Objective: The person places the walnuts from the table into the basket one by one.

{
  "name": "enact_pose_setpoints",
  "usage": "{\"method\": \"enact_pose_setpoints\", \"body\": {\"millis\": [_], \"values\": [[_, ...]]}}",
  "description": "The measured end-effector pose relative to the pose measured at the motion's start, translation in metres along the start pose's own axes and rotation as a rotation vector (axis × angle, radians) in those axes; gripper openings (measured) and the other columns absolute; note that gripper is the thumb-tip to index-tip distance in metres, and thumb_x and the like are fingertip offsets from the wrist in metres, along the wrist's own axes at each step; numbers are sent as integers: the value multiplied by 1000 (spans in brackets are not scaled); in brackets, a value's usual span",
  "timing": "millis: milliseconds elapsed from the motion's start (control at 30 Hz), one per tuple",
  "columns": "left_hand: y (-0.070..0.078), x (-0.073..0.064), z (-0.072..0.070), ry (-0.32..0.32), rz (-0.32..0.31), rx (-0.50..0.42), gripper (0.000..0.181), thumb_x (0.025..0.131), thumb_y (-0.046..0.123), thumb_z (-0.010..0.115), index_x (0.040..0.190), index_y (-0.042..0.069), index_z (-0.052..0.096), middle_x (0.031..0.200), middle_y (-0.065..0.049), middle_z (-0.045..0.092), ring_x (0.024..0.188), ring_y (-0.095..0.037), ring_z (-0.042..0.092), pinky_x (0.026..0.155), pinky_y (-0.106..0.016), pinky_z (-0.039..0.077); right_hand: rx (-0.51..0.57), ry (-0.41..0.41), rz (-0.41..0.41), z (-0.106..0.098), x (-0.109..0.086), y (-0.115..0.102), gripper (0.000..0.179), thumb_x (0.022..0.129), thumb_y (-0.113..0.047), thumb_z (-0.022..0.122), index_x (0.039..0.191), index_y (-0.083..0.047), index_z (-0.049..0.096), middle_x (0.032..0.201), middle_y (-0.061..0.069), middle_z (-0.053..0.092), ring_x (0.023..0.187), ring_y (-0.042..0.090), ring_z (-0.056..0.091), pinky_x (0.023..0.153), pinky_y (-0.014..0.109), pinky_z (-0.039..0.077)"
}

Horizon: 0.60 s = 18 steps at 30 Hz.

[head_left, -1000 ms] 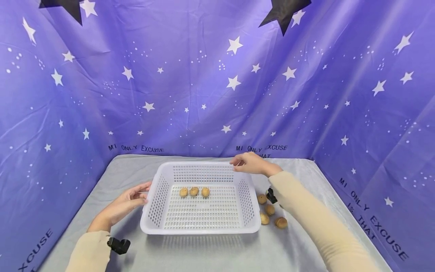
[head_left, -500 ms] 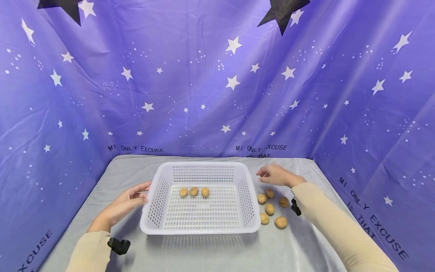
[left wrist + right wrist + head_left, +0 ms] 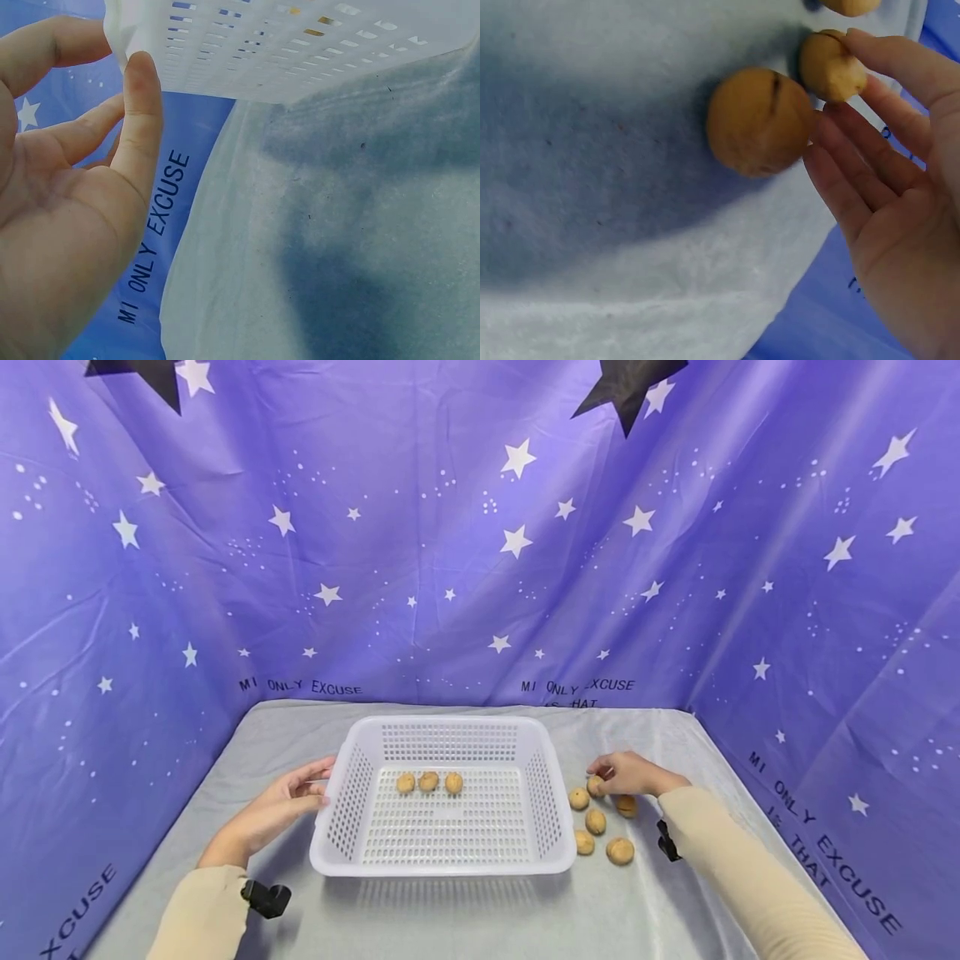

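A white plastic basket (image 3: 442, 870) with slotted walls stands on the table, three walnuts (image 3: 428, 782) in a row on its floor. At its left side my left hand (image 3: 272, 806) pinches the rim between thumb and fingers. My right hand (image 3: 633, 772) is low over the table, to the right of the basket, among several loose walnuts (image 3: 595, 822). In the right wrist view its thumb and index finger lie on opposite sides of one walnut (image 3: 830, 69). A larger-looking walnut (image 3: 757, 124) sits beside the other fingertips.
Grey cloth (image 3: 450, 918) covers the table. Purple star-printed curtains (image 3: 420, 568) rise behind it and on both sides. A black wrist camera (image 3: 266, 899) is strapped to the left sleeve, another camera (image 3: 668, 841) to the right one.
My right hand has moved from above the basket's back right corner, rightward and down to a loose walnut, and now pinches it. The left hand and basket have stayed put.
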<state>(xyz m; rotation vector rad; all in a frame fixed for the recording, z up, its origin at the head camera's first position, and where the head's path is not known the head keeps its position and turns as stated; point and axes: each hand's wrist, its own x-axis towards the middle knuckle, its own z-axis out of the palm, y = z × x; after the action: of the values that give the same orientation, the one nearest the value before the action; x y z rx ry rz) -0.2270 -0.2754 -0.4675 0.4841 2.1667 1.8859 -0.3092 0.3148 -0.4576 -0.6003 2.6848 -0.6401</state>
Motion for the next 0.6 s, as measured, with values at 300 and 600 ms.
{"method": "enact_pose_setpoints", "body": {"millis": [300,600], "values": [[1,0,0,-14,-15,-15,73,92,-3,63,154,-9,23,145,-33,35,109,-19,60,91,-27,49,4,9,13,3,-1,-1,36,86,-16,78,117,1,70,106,8,71,102,31,64,92,52,49],[1,-1,-1,-18,-18,8,73,93,-1,64,154,-8,24,146,-33,36,110,-18,59,91,-26,49,-9,30,-38,-12,-1,-6,41,88,-20,76,120,4,68,109,10,70,101,30,65,88,48,52]]}}
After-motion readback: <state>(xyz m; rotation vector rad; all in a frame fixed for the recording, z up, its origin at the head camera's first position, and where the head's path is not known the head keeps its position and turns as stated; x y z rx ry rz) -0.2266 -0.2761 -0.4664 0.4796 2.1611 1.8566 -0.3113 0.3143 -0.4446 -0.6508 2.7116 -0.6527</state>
